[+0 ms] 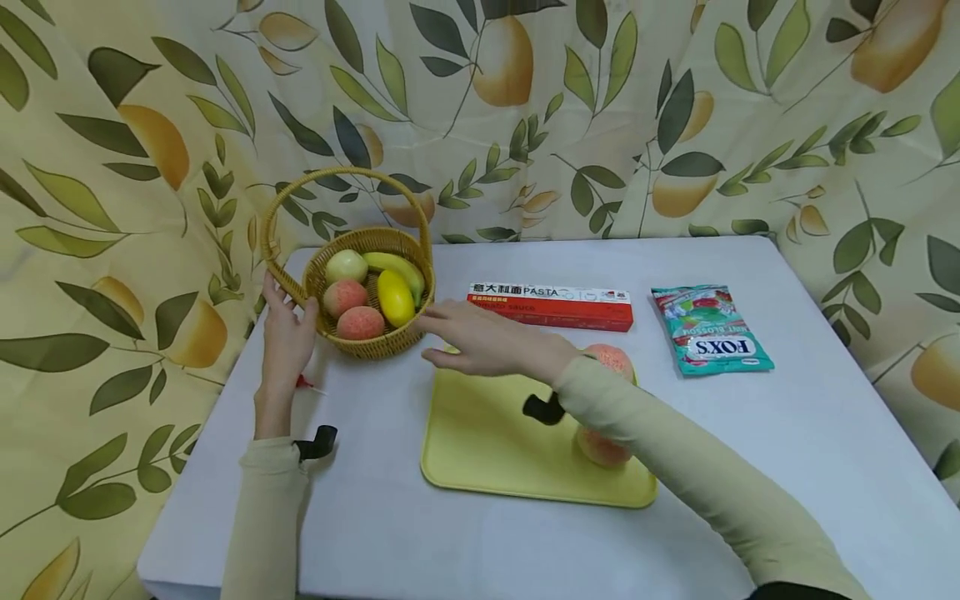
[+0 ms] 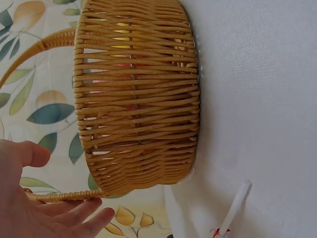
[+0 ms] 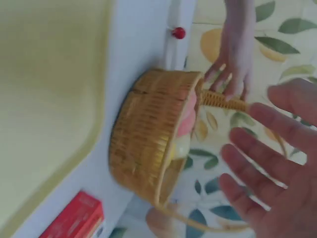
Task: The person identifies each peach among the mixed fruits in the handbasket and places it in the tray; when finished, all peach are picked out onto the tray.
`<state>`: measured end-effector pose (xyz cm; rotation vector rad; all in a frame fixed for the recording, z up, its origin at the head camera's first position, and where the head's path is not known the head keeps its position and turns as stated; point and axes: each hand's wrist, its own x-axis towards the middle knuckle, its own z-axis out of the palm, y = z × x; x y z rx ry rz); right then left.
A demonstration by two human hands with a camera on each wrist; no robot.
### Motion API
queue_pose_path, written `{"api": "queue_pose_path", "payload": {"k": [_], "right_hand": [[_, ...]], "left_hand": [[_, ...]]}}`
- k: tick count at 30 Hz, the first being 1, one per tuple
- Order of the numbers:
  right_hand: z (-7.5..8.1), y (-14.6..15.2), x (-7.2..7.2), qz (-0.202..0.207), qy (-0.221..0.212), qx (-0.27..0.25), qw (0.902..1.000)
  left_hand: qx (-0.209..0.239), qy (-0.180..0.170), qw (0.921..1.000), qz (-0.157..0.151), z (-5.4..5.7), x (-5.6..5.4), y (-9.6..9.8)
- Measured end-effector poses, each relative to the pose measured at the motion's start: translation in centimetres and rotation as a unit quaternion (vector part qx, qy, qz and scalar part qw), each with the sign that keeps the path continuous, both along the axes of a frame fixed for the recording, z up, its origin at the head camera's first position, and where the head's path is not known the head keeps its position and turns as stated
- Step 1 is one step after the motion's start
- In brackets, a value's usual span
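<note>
A wicker basket (image 1: 375, 343) with a tall arched handle (image 1: 345, 171) holds a banana (image 1: 401, 271), a yellow mango-like fruit (image 1: 395, 298), a pale green round fruit (image 1: 347, 267) and two pink peaches (image 1: 360, 323). At the handle's left foot is my left hand (image 1: 288, 337); in the left wrist view its fingers (image 2: 91, 218) lie extended against the handle, thumb apart. My right hand (image 1: 487, 337) is beside the basket's right rim, over the tray's far edge. Its fingers (image 3: 262, 148) are spread in the right wrist view and hold nothing.
A yellow-green tray (image 1: 487, 433) bears peaches (image 1: 602, 447), partly hidden by my right sleeve. Behind it lies a red pasta box (image 1: 551, 312), with a green Fox's candy bag (image 1: 711, 329) to the right. A red lollipop (image 1: 303, 382) lies by my left wrist.
</note>
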<state>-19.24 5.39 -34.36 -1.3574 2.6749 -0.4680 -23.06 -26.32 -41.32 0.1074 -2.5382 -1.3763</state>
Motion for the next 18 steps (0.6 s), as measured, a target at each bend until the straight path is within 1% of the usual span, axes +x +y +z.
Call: {"api": "queue_pose_path", "payload": {"k": [3,5,7,9,11,14,16,18], "right_hand": [[0.2,-4.0,-4.1,0.005,-0.011,0.003,0.9999],[-0.1,-6.5,-6.7,-0.003,-0.010,0.012,0.9999],[-0.9,-8.7,-9.1,-0.012,-0.009,0.020,0.9997],[-2.3,-10.7,-10.8,-0.018,-0.009,0.038,0.9991],[-3.8,-12.2,-11.7,-0.025,-0.006,0.062,0.9977],[-5.8,-13.7,-11.9,-0.018,0.011,0.088,0.9959],[-6.5,-14.4,-11.5,-0.016,0.028,0.094,0.9951],[-6.6,-14.9,-11.2,-0.011,0.046,0.095,0.9943]], "left_hand": [[-0.005,0.008,0.9999,0.007,0.2,-0.2,-0.6],[-0.009,0.013,0.9998,0.011,0.3,-0.5,-0.8],[-0.013,0.015,0.9997,0.012,0.2,-0.6,-0.9],[-0.018,0.012,0.9997,0.013,-0.1,-0.7,-0.9],[-0.018,0.009,0.9997,0.012,-0.5,-0.6,-0.7],[-0.019,0.002,0.9998,0.008,-1.1,-0.6,-0.3],[-0.021,-0.002,0.9997,0.009,-1.2,-0.5,-0.2],[-0.028,-0.004,0.9995,0.013,-0.9,-0.4,-0.4]]}}
